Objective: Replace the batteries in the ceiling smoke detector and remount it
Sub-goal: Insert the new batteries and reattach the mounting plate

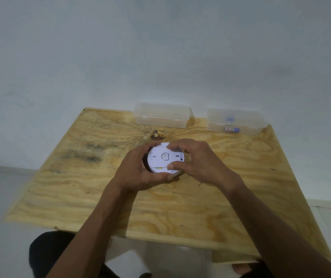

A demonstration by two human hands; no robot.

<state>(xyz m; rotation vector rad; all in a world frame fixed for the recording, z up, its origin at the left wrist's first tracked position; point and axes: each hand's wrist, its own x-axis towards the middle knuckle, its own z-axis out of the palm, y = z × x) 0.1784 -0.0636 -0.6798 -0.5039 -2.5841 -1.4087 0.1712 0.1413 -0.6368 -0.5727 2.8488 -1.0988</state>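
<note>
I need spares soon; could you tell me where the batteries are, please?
The batteries lie in the right-hand clear box at the table's far edge.

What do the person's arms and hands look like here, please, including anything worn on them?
Both arms are bare along all that shows: no sleeves, gloves, watch, bracelets or rings can be seen. The left hand and the right hand show short, plain fingernails. Dark clothing appears only low in the view, at the lap, not on the arms.

Plywood bench (230,197) standing against pale wall (120,47); empty clear plastic box (161,117) sitting at its far edge, dark knot (156,135) showing nearby.
</note>
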